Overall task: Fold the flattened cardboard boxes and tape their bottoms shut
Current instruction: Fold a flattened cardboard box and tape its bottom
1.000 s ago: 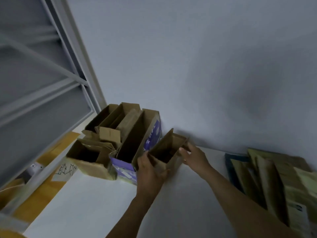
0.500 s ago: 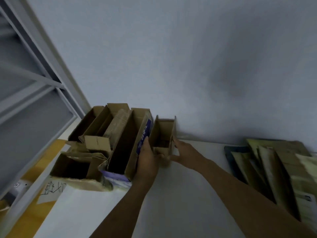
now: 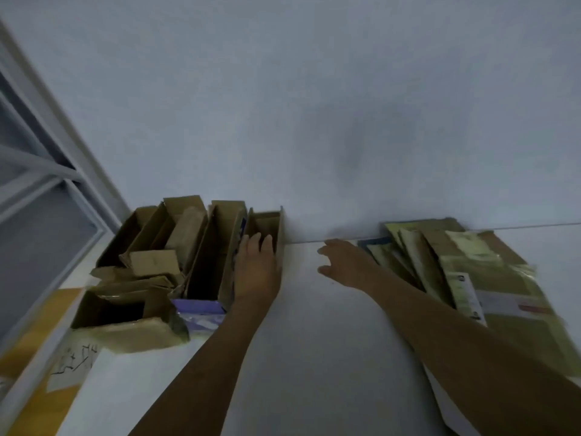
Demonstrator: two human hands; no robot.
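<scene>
Small cardboard box (image 3: 267, 223): brown, rectangular, open-topped, upright on white table (image 3: 314, 357) by wall (image 3: 314, 121), touching right end of folded box row (image 3: 176, 240). Left hand (image 3: 256, 272) rests on it, fingers straight. Right hand (image 3: 344, 261) spread, holding nothing, near flattened boxes (image 3: 456, 272), glossy stack.

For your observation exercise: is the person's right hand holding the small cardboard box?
No, the right hand hovers open over the table, apart from the small cardboard box, which only the left hand touches.
</scene>
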